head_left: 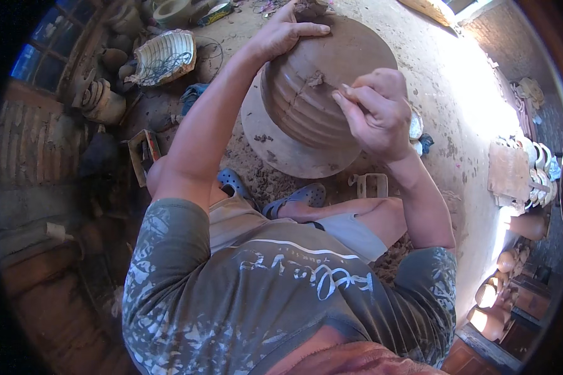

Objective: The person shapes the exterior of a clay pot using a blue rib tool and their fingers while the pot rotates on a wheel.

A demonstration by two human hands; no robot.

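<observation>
A large brown clay pot (313, 115) with ridged sides stands tilted-looking on a round wheel plate (263, 134) in front of me. A crack-like line runs down its ridges, and a rough dab of clay (316, 79) sits at that line's upper end. My left hand (284, 32) is at the pot's far edge, thumb stretched along the clay, with a dark lump of clay (310, 9) in its fingers; the frame edge cuts part of this off. My right hand (376, 109) is closed in a pinch above the pot's right side. Something small shows at its fingertips, too small to name.
Clay crumbs lie on the plate and floor around my blue clogs (231, 182). At left are a ribbed pale shell-like piece (164, 57), dark pots (114, 59) and a wooden box (145, 153). Shelved pottery (535, 172) lines the right wall; a pale frame-shaped object (369, 185) lies near my knee.
</observation>
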